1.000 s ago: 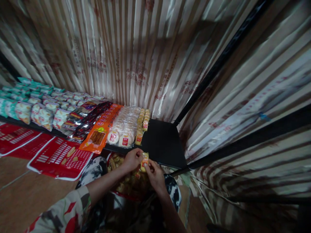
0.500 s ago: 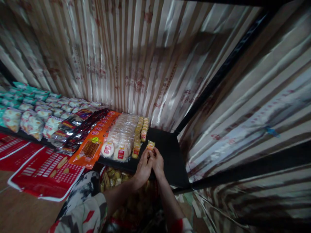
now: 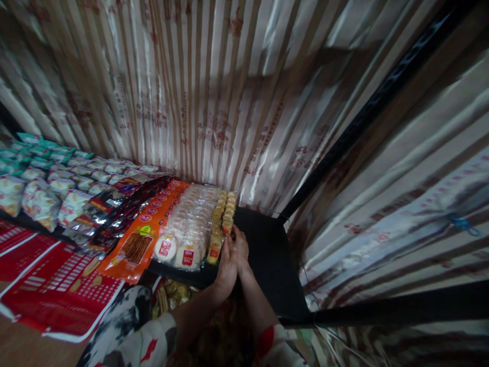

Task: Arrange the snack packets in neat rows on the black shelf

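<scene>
My left hand and my right hand are pressed together at the shelf's front, fingers closed around the lower end of a small yellow snack packet. That packet sits at the near end of the right-hand row of yellow packets; fingers hide part of it. Just left of my hands runs another row of yellow packets. Beside that stand rows of clear-wrapped round white crackers with red labels.
Further left along the black shelf lie orange snack bags, dark shiny packs and white puffed bags. A red bag hangs below. More yellow packets are under my arms. A black post rises at right.
Both hands have moved slightly forward with the packet, from the bare black surface to the front end of the right-hand yellow row. The view has shifted a little.
</scene>
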The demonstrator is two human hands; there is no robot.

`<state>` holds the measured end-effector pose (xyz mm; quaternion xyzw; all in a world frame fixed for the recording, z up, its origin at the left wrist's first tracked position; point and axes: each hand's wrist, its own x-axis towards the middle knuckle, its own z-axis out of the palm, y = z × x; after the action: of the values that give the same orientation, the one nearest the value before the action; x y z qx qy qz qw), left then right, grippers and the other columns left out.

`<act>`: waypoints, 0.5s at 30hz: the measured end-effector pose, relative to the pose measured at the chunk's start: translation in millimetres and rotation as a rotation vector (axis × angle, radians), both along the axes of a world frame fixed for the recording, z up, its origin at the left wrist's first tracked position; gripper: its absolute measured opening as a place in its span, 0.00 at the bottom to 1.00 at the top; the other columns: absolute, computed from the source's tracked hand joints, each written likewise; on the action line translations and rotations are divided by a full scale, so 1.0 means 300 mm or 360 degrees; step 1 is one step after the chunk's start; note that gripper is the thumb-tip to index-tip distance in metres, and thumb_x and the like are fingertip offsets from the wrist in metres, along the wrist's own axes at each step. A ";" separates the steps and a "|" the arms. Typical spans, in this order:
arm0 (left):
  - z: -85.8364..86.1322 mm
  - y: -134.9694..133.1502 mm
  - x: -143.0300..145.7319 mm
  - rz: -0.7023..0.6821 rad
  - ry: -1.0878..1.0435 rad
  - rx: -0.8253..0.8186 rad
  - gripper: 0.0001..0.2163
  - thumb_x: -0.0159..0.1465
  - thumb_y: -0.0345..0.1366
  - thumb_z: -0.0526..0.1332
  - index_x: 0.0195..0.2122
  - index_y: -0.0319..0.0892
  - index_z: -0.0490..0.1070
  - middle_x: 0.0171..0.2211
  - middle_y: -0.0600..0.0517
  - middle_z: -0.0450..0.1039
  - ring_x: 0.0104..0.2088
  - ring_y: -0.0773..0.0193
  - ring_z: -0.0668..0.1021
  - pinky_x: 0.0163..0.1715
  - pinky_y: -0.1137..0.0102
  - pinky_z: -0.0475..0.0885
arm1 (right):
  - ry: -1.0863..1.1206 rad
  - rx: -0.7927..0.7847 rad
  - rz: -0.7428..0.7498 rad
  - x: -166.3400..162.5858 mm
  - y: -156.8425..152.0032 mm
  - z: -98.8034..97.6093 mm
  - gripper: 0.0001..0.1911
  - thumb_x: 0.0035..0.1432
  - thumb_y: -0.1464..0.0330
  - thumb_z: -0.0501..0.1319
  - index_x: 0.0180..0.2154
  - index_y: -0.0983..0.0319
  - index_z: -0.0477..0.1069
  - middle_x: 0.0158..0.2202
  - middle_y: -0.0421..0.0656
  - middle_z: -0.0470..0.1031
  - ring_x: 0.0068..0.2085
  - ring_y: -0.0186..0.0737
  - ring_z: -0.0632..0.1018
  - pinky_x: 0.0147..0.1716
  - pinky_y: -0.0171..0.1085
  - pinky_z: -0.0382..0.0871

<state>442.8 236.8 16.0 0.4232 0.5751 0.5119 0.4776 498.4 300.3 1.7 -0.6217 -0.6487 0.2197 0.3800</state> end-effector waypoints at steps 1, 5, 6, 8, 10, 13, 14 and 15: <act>-0.007 0.002 -0.001 0.0005 0.0002 -0.0004 0.24 0.63 0.40 0.50 0.61 0.44 0.53 0.61 0.48 0.56 0.63 0.59 0.52 0.62 0.67 0.49 | 0.0022 0.0020 0.0009 0.000 -0.001 -0.004 0.24 0.54 0.62 0.53 0.52 0.60 0.66 0.40 0.46 0.71 0.36 0.39 0.74 0.37 0.37 0.69; -0.021 0.015 0.002 0.0015 0.0007 0.0014 0.22 0.64 0.39 0.48 0.59 0.43 0.55 0.62 0.48 0.54 0.64 0.60 0.51 0.63 0.66 0.48 | 0.0013 0.0058 0.0032 -0.004 -0.001 -0.013 0.25 0.56 0.61 0.50 0.54 0.61 0.64 0.42 0.47 0.71 0.40 0.41 0.74 0.41 0.38 0.68; -0.020 0.020 0.003 0.0010 0.0008 0.0022 0.22 0.64 0.38 0.48 0.59 0.43 0.54 0.62 0.48 0.54 0.64 0.61 0.51 0.63 0.66 0.47 | -0.0012 0.0056 0.0044 -0.005 0.002 -0.015 0.24 0.56 0.61 0.50 0.53 0.60 0.65 0.43 0.47 0.72 0.42 0.41 0.73 0.42 0.38 0.67; -0.017 0.029 0.006 -0.0007 0.0011 0.0036 0.22 0.64 0.36 0.46 0.60 0.41 0.53 0.62 0.48 0.54 0.64 0.63 0.50 0.63 0.66 0.44 | -0.0073 0.0039 0.0083 -0.009 0.013 -0.015 0.23 0.57 0.61 0.50 0.52 0.59 0.65 0.42 0.46 0.72 0.43 0.41 0.72 0.44 0.37 0.66; -0.013 0.034 0.010 -0.0006 0.0001 0.0053 0.22 0.64 0.35 0.45 0.60 0.40 0.52 0.61 0.47 0.55 0.64 0.64 0.49 0.63 0.66 0.42 | -0.0133 0.0014 0.0117 -0.011 0.026 -0.012 0.21 0.56 0.63 0.51 0.51 0.58 0.67 0.42 0.45 0.73 0.43 0.41 0.72 0.44 0.37 0.65; -0.008 0.032 0.016 0.0022 -0.0041 0.0055 0.22 0.64 0.36 0.45 0.59 0.39 0.53 0.61 0.46 0.55 0.64 0.62 0.48 0.63 0.65 0.42 | -0.0161 -0.0021 0.0174 -0.012 0.039 -0.005 0.20 0.55 0.64 0.52 0.49 0.59 0.69 0.41 0.46 0.73 0.43 0.42 0.72 0.46 0.38 0.64; -0.006 0.030 0.018 0.0027 -0.0052 0.0040 0.22 0.64 0.37 0.45 0.60 0.38 0.53 0.61 0.46 0.54 0.64 0.61 0.47 0.63 0.64 0.43 | -0.0140 -0.0018 0.0187 -0.010 0.039 -0.003 0.20 0.54 0.65 0.52 0.49 0.60 0.69 0.42 0.47 0.73 0.44 0.42 0.71 0.47 0.39 0.63; -0.002 0.029 0.018 0.0024 -0.0053 0.0020 0.22 0.64 0.37 0.46 0.60 0.39 0.53 0.61 0.46 0.54 0.64 0.60 0.47 0.63 0.64 0.43 | -0.0100 -0.0005 0.0194 -0.009 0.037 -0.003 0.20 0.54 0.65 0.53 0.48 0.60 0.69 0.43 0.47 0.72 0.45 0.43 0.71 0.48 0.40 0.63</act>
<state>448.3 245.3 15.3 0.4131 0.5671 0.5261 0.4806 495.8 311.4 0.7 -0.5882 -0.6967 0.2238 0.3443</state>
